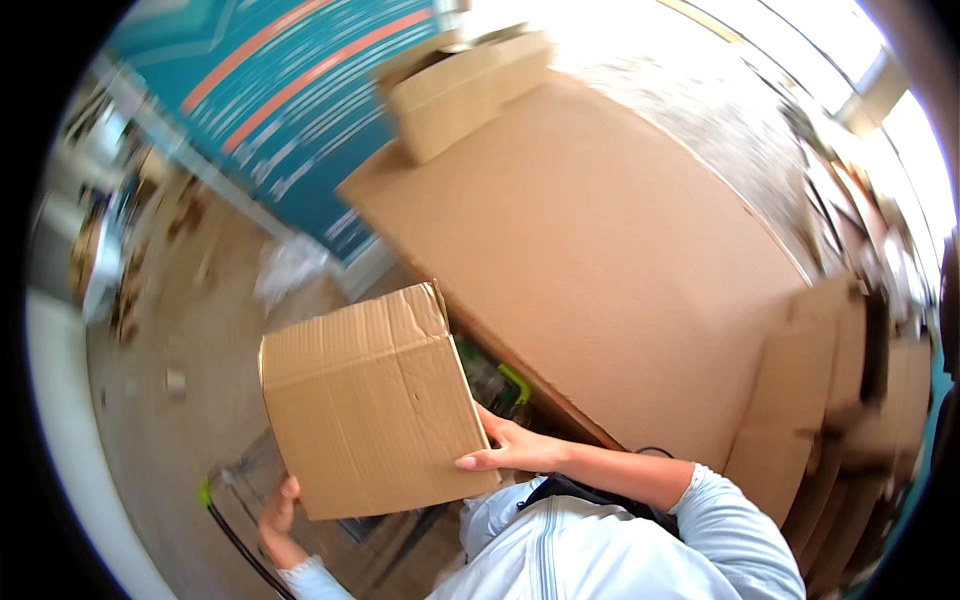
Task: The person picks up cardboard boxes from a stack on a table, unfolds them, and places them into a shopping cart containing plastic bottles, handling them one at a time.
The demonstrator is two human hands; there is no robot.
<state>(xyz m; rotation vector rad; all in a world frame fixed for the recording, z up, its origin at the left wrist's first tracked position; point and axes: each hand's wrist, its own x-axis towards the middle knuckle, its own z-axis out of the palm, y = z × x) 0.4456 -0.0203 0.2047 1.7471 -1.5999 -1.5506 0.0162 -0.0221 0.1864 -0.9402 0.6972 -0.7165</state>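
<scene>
A brown cardboard box (375, 410) is in front of me, tilted a little, with a crease across its upper part. My right hand (510, 445) grips its right edge, thumb on the near face and the other fingers round the side. At the lower left corner, my left hand (280, 515) holds the box, with part of the fingers hidden behind it. What is inside the box cannot be seen.
A table covered with brown board (600, 260) stands right and ahead, bearing an open carton (470, 90) at its far left. Cardboard pieces (790, 370) lean at right. A teal printed panel (290, 110) stands behind. A dark cart handle (235, 545) and plastic wrap (290, 265) are left.
</scene>
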